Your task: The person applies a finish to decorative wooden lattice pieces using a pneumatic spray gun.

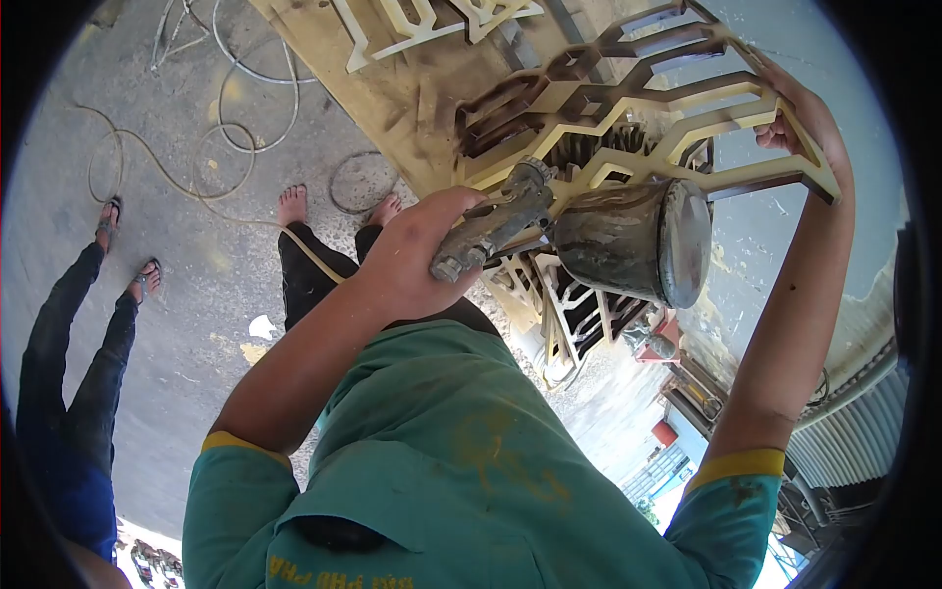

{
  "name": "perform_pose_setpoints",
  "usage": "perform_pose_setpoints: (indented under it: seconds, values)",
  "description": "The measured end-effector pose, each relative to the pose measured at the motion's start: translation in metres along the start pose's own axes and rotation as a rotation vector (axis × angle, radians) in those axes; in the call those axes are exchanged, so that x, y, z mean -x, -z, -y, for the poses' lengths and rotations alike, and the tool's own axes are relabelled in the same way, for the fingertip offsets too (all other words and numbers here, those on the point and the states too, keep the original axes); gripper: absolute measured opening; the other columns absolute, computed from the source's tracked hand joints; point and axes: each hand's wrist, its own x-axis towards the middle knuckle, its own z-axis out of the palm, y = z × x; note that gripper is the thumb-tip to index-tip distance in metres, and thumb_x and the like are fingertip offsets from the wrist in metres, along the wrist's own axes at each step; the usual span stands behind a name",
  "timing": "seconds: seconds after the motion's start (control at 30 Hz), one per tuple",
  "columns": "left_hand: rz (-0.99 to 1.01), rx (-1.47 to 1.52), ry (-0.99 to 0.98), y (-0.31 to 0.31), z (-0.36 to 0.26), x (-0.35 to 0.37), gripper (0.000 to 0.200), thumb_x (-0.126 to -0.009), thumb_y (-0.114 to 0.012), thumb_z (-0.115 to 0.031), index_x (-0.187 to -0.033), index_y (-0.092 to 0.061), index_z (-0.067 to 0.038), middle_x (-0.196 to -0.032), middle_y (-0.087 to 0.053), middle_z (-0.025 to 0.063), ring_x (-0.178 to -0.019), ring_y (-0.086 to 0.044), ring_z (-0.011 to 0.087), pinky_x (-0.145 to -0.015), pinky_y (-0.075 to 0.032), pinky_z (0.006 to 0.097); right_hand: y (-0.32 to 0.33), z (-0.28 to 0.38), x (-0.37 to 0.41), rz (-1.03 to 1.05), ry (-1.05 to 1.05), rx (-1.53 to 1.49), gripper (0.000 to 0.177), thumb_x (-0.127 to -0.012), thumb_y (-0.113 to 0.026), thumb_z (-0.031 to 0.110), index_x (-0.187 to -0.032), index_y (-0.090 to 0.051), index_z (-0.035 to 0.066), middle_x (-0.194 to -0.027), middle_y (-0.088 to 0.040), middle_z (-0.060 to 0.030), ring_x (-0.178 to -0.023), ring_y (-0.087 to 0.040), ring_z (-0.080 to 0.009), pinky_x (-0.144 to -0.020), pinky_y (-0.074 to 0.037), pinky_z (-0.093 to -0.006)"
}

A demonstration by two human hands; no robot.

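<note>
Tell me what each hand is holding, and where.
Left hand: the spray gun, on the side away from its cup. Right hand: the lattice panel, at its outer end.

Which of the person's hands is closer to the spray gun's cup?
Left. The left hand grips the spray gun just beside the cup; the right hand is farther off, holding the lattice panel's outer edge.

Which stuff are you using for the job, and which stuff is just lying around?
Part of the job:
- Spray gun with its cup, in the left hand
- Lattice panel, held by the right hand
- Probably the thin hose, but its end is hidden

Seems to be just lying about:
- White scrap on the floor
- Dark loop near the bare feet
</note>
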Motion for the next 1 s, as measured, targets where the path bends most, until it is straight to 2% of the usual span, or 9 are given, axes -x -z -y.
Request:
perform_pose_setpoints:
  seconds: [0.07, 0.2, 0.3, 0.4, 0.57, 0.67, 0.7, 0.87, 1.0]
  values:
    - [-0.038, -0.033, -0.073, -0.004, 0.001, -0.004, 0.048, -0.071, -0.062, 0.001, -0.117, -0.048, 0.001, -0.095, -0.059, 0.017, -0.08, -0.061, 0.0291, -0.074, -0.048, 0.0343, -0.003, -0.001, 0.003, 0.023, 0.05, -0.058, 0.037, -0.096, -0.049, 0.032, -0.12, -0.057, 0.005, -0.065, -0.057, 0.0024, -0.048, -0.05, -0.0056, -0.048, -0.045, -0.0205]
    - [-0.002, 0.022, -0.001, -0.006, -0.001, -0.005, 0.047, -0.071, -0.061, 0.001, -0.116, -0.048, 0.001, -0.093, -0.059, 0.0158, -0.078, -0.061, 0.0275, -0.073, -0.047, 0.0338, 0.001, -0.003, -0.005, -0.017, 0.048, 0.045, 0.037, -0.097, -0.048, 0.032, -0.121, -0.056, 0.005, -0.064, -0.056, 0.0024, -0.048, -0.05, -0.0057, -0.048, -0.044, -0.0206]
    - [0.008, 0.047, 0.022, -0.008, -0.002, -0.005, 0.046, -0.071, -0.061, 0.002, -0.115, -0.048, 0.001, -0.092, -0.058, 0.0154, -0.078, -0.06, 0.0273, -0.073, -0.047, 0.0333, 0.001, -0.005, -0.004, 0.026, 0.058, -0.005, 0.038, -0.097, -0.048, 0.033, -0.122, -0.055, 0.005, -0.064, -0.056, 0.0025, -0.048, -0.049, -0.0057, -0.048, -0.044, -0.0203]
    - [0.026, 0.058, 0.068, -0.008, -0.005, -0.002, 0.044, -0.071, -0.06, 0.002, -0.113, -0.048, 0.0, -0.092, -0.058, 0.016, -0.079, -0.06, 0.0286, -0.073, -0.046, 0.0333, -0.009, -0.004, 0.009, 0.007, 0.161, -0.053, 0.039, -0.096, -0.049, 0.034, -0.121, -0.056, 0.005, -0.063, -0.055, 0.0028, -0.047, -0.048, -0.0056, -0.048, -0.042, -0.0196]
    - [0.004, 0.004, 0.069, -0.005, -0.011, 0.004, 0.041, -0.07, -0.059, 0.003, -0.11, -0.049, 0.0, -0.093, -0.057, 0.0173, -0.081, -0.059, 0.0321, -0.073, -0.046, 0.034, 0.0, -0.006, 0.001, 0.041, 0.14, -0.017, 0.033, -0.095, -0.052, 0.035, -0.11, -0.059, 0.007, -0.063, -0.055, 0.0026, -0.049, -0.049, -0.0058, -0.049, -0.041, -0.0202]
    - [0.072, 0.021, 0.171, 0.0, -0.013, 0.01, 0.05, -0.068, -0.071, -0.006, -0.113, -0.049, -0.004, -0.1, -0.059, 0.0177, -0.091, -0.061, 0.0351, -0.078, -0.047, 0.0391, 0.0, -0.003, 0.002, 0.042, 0.119, 0.007, 0.031, -0.094, -0.053, 0.036, -0.106, -0.06, 0.007, -0.063, -0.055, 0.0025, -0.049, -0.049, -0.006, -0.05, -0.042, -0.0206]
    - [0.069, 0.004, 0.166, 0.0, -0.012, 0.013, 0.051, -0.068, -0.071, -0.006, -0.113, -0.049, -0.004, -0.101, -0.059, 0.0179, -0.092, -0.061, 0.0352, -0.078, -0.047, 0.0391, -0.001, -0.002, 0.002, 0.045, 0.107, 0.005, 0.031, -0.094, -0.053, 0.036, -0.105, -0.06, 0.007, -0.063, -0.055, 0.0024, -0.05, -0.049, -0.006, -0.05, -0.042, -0.0207]
    - [0.064, -0.014, 0.154, 0.0, -0.011, 0.021, 0.057, -0.066, -0.073, -0.007, -0.117, -0.048, -0.003, -0.105, -0.058, 0.0191, -0.094, -0.06, 0.0366, -0.081, -0.048, 0.0391, 0.004, -0.004, -0.006, 0.013, 0.063, 0.001, 0.034, -0.094, -0.052, 0.035, -0.109, -0.06, 0.006, -0.065, -0.057, 0.0017, -0.049, -0.05, -0.0064, -0.05, -0.043, -0.0206]
    - [0.001, -0.081, 0.06, -0.005, -0.013, 0.015, 0.056, -0.067, -0.071, -0.004, -0.117, -0.047, -0.001, -0.104, -0.058, 0.0198, -0.093, -0.06, 0.0372, -0.084, -0.048, 0.039, 0.008, -0.007, -0.012, 0.032, 0.058, -0.008, 0.035, -0.095, -0.051, 0.034, -0.113, -0.059, 0.004, -0.067, -0.058, 0.0009, -0.049, -0.051, -0.0062, -0.047, -0.044, -0.0194]
